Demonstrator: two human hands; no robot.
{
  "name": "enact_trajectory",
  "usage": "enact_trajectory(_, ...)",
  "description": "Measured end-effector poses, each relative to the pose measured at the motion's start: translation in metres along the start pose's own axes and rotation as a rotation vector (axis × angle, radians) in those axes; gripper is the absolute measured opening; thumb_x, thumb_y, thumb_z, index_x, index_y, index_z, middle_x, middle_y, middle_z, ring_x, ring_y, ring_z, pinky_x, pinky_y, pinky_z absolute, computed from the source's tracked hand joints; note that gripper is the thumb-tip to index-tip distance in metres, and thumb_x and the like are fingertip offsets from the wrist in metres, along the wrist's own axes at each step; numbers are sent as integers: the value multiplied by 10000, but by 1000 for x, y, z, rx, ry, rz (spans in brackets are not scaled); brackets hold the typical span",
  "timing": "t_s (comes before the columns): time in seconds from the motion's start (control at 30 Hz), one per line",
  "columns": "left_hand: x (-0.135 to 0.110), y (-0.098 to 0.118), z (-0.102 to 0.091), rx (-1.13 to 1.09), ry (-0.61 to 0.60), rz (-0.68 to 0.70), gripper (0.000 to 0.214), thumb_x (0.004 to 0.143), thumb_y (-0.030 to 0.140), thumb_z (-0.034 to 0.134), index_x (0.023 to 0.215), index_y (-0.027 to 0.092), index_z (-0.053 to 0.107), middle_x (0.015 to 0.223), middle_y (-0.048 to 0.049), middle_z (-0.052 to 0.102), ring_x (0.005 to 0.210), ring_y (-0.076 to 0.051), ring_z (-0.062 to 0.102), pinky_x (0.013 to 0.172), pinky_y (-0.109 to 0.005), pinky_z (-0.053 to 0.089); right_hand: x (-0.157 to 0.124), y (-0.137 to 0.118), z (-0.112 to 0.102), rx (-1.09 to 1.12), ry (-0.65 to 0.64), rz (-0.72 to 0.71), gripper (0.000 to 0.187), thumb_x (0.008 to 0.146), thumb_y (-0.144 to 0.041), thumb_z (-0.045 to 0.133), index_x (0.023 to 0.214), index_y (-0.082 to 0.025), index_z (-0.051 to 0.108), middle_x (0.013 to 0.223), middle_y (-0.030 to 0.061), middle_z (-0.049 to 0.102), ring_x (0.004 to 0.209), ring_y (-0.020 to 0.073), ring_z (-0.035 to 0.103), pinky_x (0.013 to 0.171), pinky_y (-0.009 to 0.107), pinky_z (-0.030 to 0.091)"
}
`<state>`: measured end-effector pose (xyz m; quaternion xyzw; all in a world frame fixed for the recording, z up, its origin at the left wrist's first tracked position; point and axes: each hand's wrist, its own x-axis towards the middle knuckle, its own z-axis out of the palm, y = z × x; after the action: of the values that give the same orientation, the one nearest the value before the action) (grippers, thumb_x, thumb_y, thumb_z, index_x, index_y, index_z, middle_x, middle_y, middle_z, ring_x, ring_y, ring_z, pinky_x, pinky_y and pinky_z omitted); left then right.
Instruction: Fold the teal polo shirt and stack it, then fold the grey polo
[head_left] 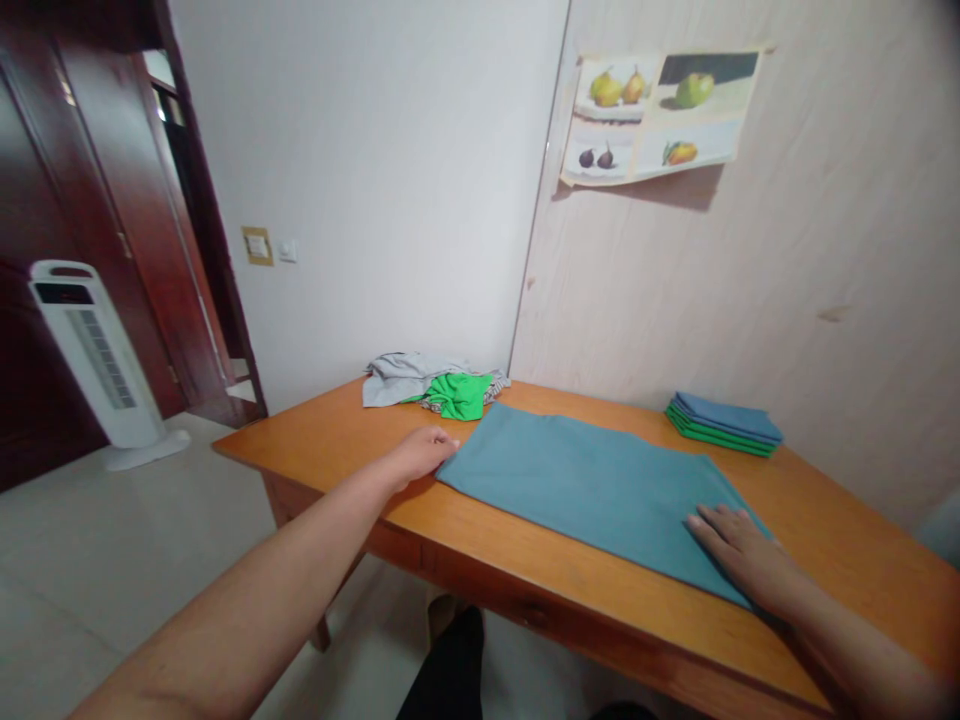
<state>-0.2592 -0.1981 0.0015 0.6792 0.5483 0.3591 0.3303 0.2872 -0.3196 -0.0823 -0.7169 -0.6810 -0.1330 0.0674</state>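
- Apparently flattening cloth [577, 480] — pressing with right hand [742, 550], fingers slightly apart.
- At its corner with left hand [421, 455] — cannot tell if pinching.
- Next, likely calls for squaring before folding.

The bare, loosely curled left hand [421, 456] is stretched forward. The bare, flattened right hand [739, 548] rests (palm down).

We can read no words, brands or numbers here. We make out no legible signs either.
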Motion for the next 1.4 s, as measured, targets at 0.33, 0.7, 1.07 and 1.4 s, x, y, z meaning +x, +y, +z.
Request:
enact_trajectory(0.33,-20,-5,4,420,69,25,334,757,230,651,1090,238,634,900,-3,694,899,-222,641,827,-322,435,-3,-2,1,-117,-122,-57,597,887,-406,325,1421,-280,560,1547,84,431,1431,414,323,1069,657,356)
enact_trajectory(0.7,-13,24,40,677,10,446,572,1006,429,306,1457,102,437,1544,-179,403,1443,-262,350,1153,-385,283,6,-66,-53,14,-153,195,647,964,-574,256,1474,-241,473,1581,112,369,1486,351,231,1126,615,287)
enact_trajectory(1.07,-9,19,58,856,-216,251,878,922,686,279,1545,68,313,1617,-183,182,1516,-312,148,1192,-512,160,1,-81,-64,298,-213,268,770,963,-685,240,1525,-177,382,1614,141,282,1504,319,182,1189,562,166)
enact_trajectory(1.4,-4,18,57,870,-232,217,844,913,672,312,1541,109,336,1615,-172,210,1513,-315,164,1180,-562,165,-22,-35,-66,715,68,446,744,928,-679,373,1432,-150,510,1555,153,399,1490,306,239,1206,515,203)
